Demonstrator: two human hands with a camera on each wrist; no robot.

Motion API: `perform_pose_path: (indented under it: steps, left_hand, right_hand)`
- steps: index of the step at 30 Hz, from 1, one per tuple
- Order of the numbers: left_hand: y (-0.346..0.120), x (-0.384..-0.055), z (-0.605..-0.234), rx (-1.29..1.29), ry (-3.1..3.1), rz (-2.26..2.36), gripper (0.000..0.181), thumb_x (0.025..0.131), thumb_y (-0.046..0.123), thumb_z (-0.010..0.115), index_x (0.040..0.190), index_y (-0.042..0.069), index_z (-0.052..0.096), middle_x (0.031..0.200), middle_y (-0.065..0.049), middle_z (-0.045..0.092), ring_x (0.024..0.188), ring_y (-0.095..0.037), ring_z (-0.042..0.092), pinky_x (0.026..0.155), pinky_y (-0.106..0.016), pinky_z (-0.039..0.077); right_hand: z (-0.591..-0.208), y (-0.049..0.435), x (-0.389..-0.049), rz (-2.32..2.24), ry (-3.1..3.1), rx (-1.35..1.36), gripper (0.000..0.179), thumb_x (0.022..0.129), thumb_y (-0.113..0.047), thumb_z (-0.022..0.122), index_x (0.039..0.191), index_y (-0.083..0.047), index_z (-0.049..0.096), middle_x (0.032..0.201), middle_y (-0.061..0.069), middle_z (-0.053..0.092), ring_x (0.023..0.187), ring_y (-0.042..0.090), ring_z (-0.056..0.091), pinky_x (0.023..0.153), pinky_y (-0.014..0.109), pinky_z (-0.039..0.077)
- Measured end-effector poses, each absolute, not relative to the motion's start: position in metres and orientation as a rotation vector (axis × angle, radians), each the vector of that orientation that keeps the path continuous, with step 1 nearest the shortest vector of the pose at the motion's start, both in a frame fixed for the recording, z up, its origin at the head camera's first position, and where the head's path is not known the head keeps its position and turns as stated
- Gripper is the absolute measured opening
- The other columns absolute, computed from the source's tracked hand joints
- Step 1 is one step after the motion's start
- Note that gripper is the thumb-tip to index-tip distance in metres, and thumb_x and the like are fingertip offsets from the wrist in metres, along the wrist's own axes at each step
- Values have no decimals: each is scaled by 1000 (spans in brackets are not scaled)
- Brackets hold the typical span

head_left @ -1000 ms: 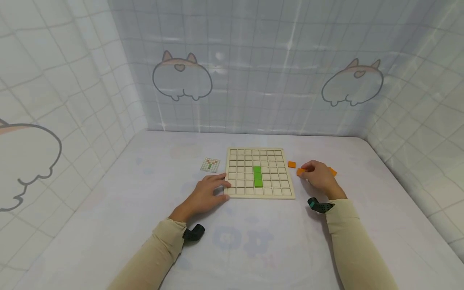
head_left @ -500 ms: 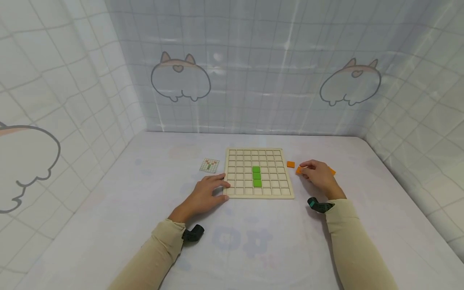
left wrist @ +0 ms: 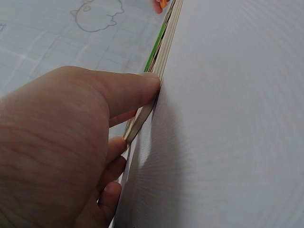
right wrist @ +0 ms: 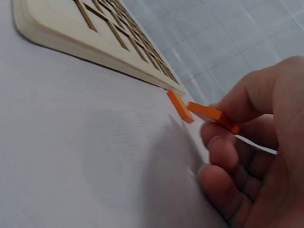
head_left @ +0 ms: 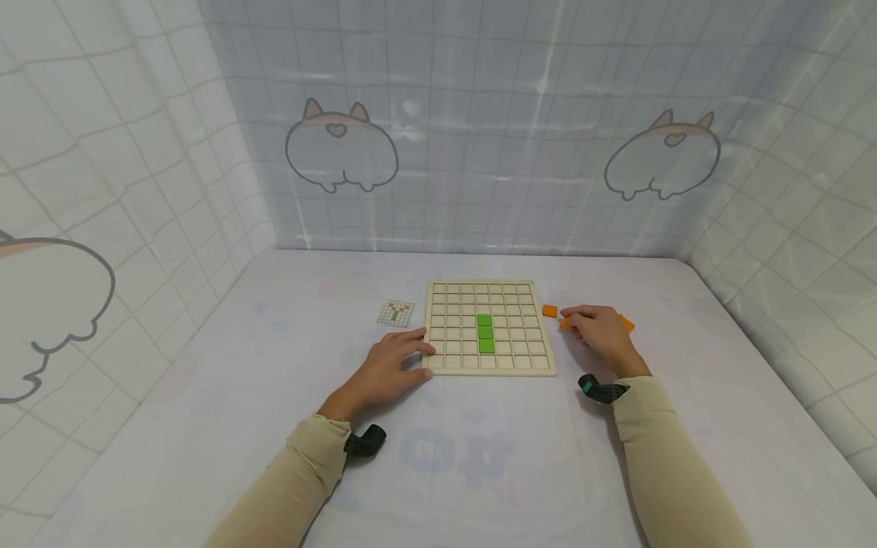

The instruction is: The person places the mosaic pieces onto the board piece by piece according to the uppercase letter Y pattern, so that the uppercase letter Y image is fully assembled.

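A pale wooden grid board (head_left: 452, 365) lies flat, with a column of green tiles (head_left: 486, 333) in its middle cells. At its lower left corner rests my left hand (head_left: 389, 368), thumb tip against the front edge and a finger on the rim. Right of the board, my right hand (head_left: 600, 332) pinches an orange square tile (right wrist: 205, 112) between thumb and fingers, low over the table. A separate orange tile (head_left: 550, 310) lies between that hand and the board. Several more orange tiles (head_left: 626, 323) show partly behind the right hand.
A small pattern card (head_left: 396, 312) with a printed grid lies left of the board, beyond the left hand. White cloth covers the table (head_left: 329, 274). Tile-patterned curtains with cartoon drawings (head_left: 342, 152) enclose the back and sides.
My right hand has shifted slightly left and its fingertips have risen a little at the orange tile. The left hand stays on the board; the view has moved slightly.
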State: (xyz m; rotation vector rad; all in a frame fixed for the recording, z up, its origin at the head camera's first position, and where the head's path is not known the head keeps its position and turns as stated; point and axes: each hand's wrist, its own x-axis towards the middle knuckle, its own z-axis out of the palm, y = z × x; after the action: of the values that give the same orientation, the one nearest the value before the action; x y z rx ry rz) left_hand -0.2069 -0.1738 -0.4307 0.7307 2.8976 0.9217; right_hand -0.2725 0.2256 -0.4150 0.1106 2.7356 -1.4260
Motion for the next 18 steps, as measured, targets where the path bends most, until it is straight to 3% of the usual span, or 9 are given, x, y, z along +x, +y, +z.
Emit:
perform_pose_path:
  steps: [8,14,18]
  left_hand:
    - [-173,-207,-430,720,2902,918,37,93,33,72,128,21,67,157,-5,40,142,-36,34,106,-65,28]
    - [-173,-205,-432,688,2897,910,37,93,33,72,128,21,67,158,-4,39,142,-35,34,107,-64,27]
    - [-173,-207,-431,690,2904,897,38,93,34,72,129,22,67,158,-3,39,143,-34,33,108,-64,26]
  right_hand:
    - [-418,213,-275,-1552,2727,154,34,99,-27,53,124,-10,69,103,12,64,75,23,54,63,26,46]
    - [-421,198,-274,-1641,2659,62,33,99,-24,52,121,-9,71,84,12,61,72,23,53,64,28,44]
    - [-417,191,-272,-1677,2642,6,34,98,-23,50,119,-7,73,82,11,61,73,23,54,68,30,44]
